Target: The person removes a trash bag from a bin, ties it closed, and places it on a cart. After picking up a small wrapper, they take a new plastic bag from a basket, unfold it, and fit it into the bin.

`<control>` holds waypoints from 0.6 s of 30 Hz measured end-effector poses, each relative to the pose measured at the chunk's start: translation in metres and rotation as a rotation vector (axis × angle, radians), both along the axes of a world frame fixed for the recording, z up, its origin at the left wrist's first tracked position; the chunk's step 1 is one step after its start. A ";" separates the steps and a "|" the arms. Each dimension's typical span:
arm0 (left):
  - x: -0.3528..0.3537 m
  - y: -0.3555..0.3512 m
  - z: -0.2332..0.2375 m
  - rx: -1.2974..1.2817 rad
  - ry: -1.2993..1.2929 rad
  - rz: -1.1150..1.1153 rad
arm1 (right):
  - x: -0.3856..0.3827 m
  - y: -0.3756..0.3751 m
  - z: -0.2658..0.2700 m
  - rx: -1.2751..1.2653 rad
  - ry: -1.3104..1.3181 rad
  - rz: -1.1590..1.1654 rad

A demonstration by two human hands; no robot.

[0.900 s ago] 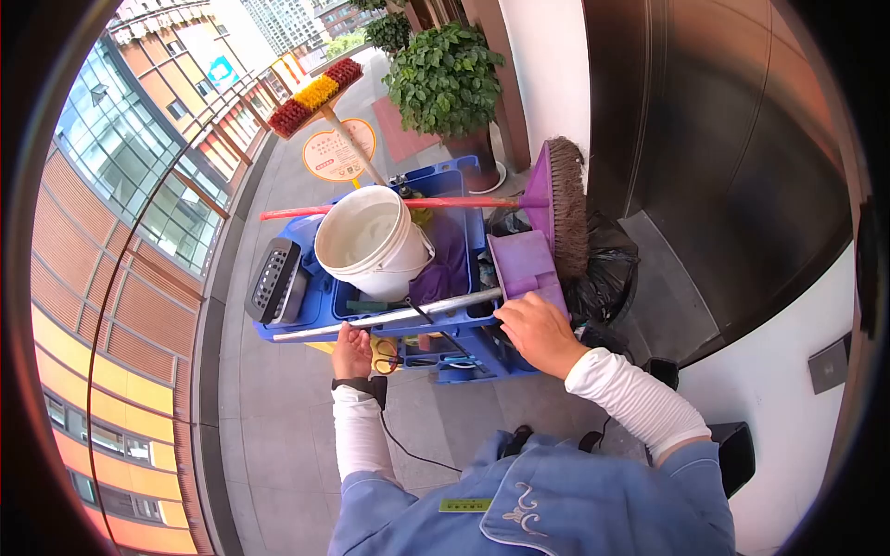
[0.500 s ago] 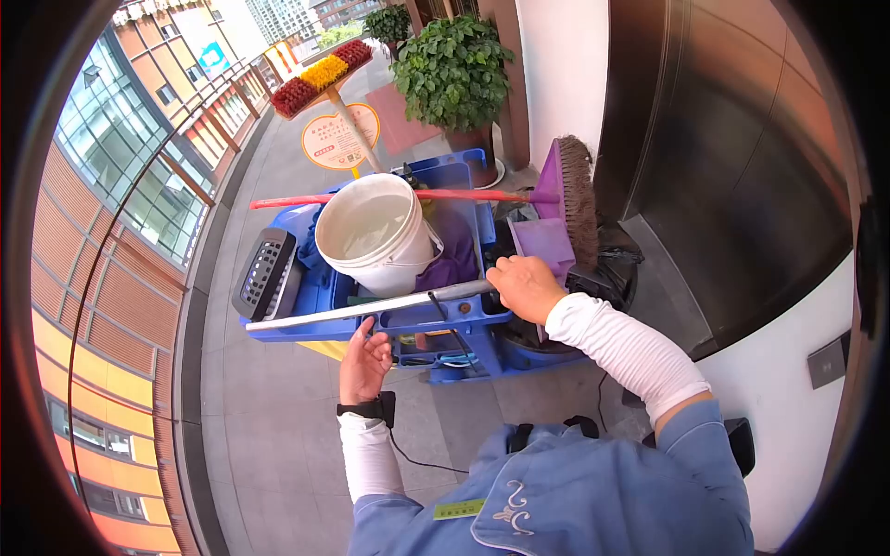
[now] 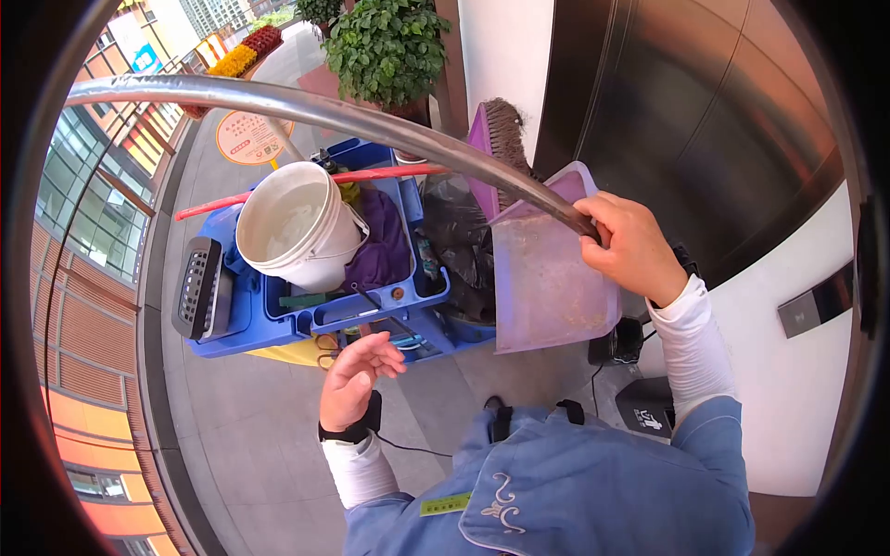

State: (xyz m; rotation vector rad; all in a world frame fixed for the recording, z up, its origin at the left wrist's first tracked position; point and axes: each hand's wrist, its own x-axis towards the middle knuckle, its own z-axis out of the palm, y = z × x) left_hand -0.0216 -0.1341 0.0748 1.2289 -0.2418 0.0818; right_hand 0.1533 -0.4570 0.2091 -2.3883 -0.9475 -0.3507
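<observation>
My right hand [image 3: 635,246] is closed around a silver metal pole [image 3: 334,116], which runs up and left across the view. Just below that hand hangs a purple dustpan [image 3: 556,287], tilted and dusty inside; the join with the pole is hidden, but they look like one long-handled dustpan. My left hand [image 3: 357,375] is held open in the air, palm facing in, before the near side of the blue cart [image 3: 250,338]. On the cart stands a white bucket [image 3: 320,264] of water, next to a purple cloth [image 3: 378,246].
A broom with a red handle [image 3: 389,173] lies across the cart, its purple head [image 3: 496,139] beside a black bag [image 3: 454,218]. A red-and-yellow brush [image 3: 246,57] stands up behind. At right are a dark metal door [image 3: 686,120] and a white wall [image 3: 788,398].
My right hand has lifted the pole off the cart's near edge and moved right, and the dustpan has come out with it. My left hand has dropped away from the pole. The view has shifted right.
</observation>
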 end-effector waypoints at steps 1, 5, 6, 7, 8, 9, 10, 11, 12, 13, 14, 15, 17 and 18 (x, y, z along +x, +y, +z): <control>0.001 -0.009 0.001 0.017 0.012 -0.038 | -0.006 -0.013 -0.001 0.023 0.067 -0.049; 0.003 -0.057 0.012 0.110 0.041 -0.158 | -0.029 -0.064 -0.023 0.128 0.193 -0.114; 0.004 -0.070 0.017 0.124 0.041 -0.163 | -0.037 -0.076 -0.030 0.161 0.220 -0.117; 0.005 -0.084 0.023 0.139 0.039 -0.166 | -0.043 -0.087 -0.045 0.213 0.156 -0.094; 0.005 -0.102 0.030 0.151 0.037 -0.170 | -0.051 -0.099 -0.055 0.195 0.171 -0.076; 0.005 -0.123 0.039 0.115 0.052 -0.125 | -0.060 -0.109 -0.068 0.222 0.175 -0.036; 0.005 -0.147 0.048 0.123 0.050 -0.036 | -0.071 -0.116 -0.078 0.249 0.232 -0.008; 0.005 -0.170 0.054 0.154 0.003 0.067 | -0.081 -0.126 -0.092 0.220 0.229 0.027; 0.006 -0.194 0.058 0.177 -0.036 0.161 | -0.092 -0.135 -0.111 0.202 0.247 0.053; 0.006 -0.216 0.063 0.167 -0.045 0.207 | -0.104 -0.143 -0.128 0.210 0.226 0.061; 0.004 -0.234 0.062 0.156 -0.050 0.259 | -0.116 -0.151 -0.149 0.201 0.220 0.062; 0.002 -0.250 0.056 0.150 -0.009 0.305 | -0.128 -0.160 -0.174 0.234 0.207 0.038; -0.003 -0.278 0.045 0.159 0.134 0.395 | -0.150 -0.180 -0.209 0.268 0.291 0.004; 0.000 -0.298 0.040 0.211 0.164 0.469 | -0.159 -0.190 -0.227 0.275 0.325 0.014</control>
